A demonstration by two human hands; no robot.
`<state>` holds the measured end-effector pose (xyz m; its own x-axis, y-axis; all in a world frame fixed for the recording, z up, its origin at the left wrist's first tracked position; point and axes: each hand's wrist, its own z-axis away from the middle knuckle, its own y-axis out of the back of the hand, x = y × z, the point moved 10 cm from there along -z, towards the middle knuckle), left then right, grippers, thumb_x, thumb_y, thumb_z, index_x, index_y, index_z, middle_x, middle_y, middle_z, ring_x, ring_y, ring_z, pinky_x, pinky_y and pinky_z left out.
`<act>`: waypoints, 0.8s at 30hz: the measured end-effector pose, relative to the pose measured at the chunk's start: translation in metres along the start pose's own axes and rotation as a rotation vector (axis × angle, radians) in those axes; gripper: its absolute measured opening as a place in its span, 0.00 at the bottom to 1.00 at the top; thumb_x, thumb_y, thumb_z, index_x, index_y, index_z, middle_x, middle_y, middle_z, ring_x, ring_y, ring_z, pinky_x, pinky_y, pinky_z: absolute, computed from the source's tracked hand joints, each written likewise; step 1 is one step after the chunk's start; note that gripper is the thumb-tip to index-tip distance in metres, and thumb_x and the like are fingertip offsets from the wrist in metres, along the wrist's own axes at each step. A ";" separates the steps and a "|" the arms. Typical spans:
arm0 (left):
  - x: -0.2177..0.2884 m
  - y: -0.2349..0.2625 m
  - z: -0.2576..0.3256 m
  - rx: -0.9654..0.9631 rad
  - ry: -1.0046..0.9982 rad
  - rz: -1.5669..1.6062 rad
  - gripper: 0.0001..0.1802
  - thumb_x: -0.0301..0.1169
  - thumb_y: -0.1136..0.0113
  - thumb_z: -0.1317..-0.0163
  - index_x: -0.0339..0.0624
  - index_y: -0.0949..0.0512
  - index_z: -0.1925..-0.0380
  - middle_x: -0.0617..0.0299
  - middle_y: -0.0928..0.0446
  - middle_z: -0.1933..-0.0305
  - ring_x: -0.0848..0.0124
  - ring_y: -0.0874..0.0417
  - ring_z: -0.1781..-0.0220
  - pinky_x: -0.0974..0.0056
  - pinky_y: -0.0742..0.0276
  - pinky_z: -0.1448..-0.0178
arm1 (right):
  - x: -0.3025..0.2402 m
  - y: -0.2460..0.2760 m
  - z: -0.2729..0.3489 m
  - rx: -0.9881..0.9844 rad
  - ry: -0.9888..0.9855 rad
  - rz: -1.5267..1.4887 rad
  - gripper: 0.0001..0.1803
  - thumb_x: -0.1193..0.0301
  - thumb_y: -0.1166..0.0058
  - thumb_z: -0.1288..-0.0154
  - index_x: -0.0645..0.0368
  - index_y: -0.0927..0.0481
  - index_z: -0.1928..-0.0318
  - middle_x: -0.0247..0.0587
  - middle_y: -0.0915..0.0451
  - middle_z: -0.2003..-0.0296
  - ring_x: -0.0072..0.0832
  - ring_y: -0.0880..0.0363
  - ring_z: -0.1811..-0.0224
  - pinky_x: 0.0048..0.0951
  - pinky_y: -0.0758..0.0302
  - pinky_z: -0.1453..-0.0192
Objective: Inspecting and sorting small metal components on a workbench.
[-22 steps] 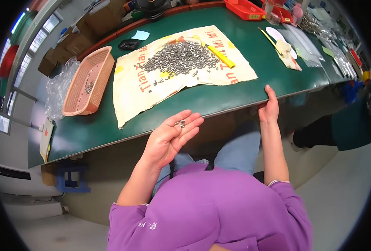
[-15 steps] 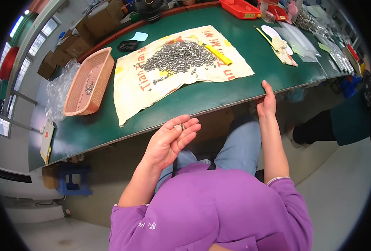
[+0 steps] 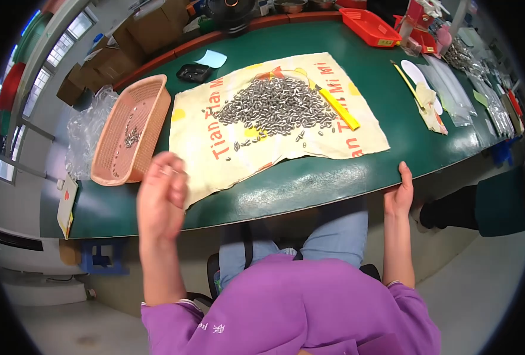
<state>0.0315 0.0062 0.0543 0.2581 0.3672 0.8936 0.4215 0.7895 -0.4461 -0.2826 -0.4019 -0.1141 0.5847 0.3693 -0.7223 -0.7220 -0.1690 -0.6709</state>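
My left hand (image 3: 163,195) is raised over the table's near edge, beside the near end of a pink woven plastic basket (image 3: 156,127). Its fingers are curled and blurred by motion; a light glint shows between them, where a small metal piece is held. Several small metal pieces (image 3: 132,137) lie in the basket. On a cream printed cloth (image 3: 197,171) rests a large pile of small, oval grey metal pieces (image 3: 274,106). At the right, my right hand (image 3: 398,198) grips the table edge (image 3: 373,192), thumb on top, its other fingers mostly hidden.
A yellow-handled tool (image 3: 339,108) lies on the cloth beside the pile. Further right are a white spoon-like item (image 3: 415,74), a yellow pencil-like stick (image 3: 405,80) and clear bags (image 3: 449,83). Red trays (image 3: 369,26) stand at the back. A person's dark-clothed leg (image 3: 452,210) is at right.
My left hand has swung left and forward toward the basket, its fingers curling from a half-open palm that showed a small metal piece. My right hand stays at the table edge. The view has shifted.
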 end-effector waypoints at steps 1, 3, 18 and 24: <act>0.030 0.015 -0.016 -0.020 -0.128 -0.069 0.13 0.24 0.48 0.24 0.38 0.26 0.42 0.62 0.25 0.56 0.81 0.28 0.64 0.80 0.29 0.65 | -0.003 0.008 0.001 0.002 -0.008 -0.002 0.15 0.68 0.42 0.25 0.62 0.21 0.44 0.36 0.17 0.47 0.27 0.18 0.45 0.32 0.22 0.37; 0.085 0.073 -0.050 0.141 -0.387 -0.436 0.12 0.23 0.54 0.22 0.37 0.25 0.44 0.57 0.20 0.51 0.75 0.18 0.56 0.73 0.19 0.54 | -0.001 0.020 -0.005 0.009 -0.007 0.027 0.17 0.67 0.45 0.23 0.61 0.23 0.40 0.38 0.18 0.44 0.30 0.18 0.42 0.35 0.20 0.36; 0.110 0.195 -0.133 0.291 -0.359 -1.563 0.18 0.24 0.43 0.27 0.42 0.21 0.39 0.57 0.17 0.44 0.65 0.16 0.44 0.63 0.21 0.39 | -0.004 0.005 0.000 0.035 -0.043 0.046 0.18 0.65 0.44 0.23 0.60 0.23 0.39 0.40 0.18 0.42 0.31 0.18 0.40 0.37 0.19 0.36; 0.079 0.018 -0.082 -0.096 -0.653 -1.376 0.16 0.20 0.40 0.32 0.39 0.20 0.44 0.58 0.19 0.46 0.70 0.18 0.45 0.63 0.20 0.42 | 0.008 -0.003 0.051 -0.206 -0.473 0.422 0.18 0.61 0.44 0.22 0.65 0.20 0.46 0.41 0.13 0.55 0.30 0.11 0.60 0.32 0.14 0.52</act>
<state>0.1309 0.0089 0.1128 -0.7754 -0.4360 0.4568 0.0657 0.6638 0.7450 -0.2948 -0.3515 -0.1092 0.0085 0.5865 -0.8099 -0.7403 -0.5408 -0.3994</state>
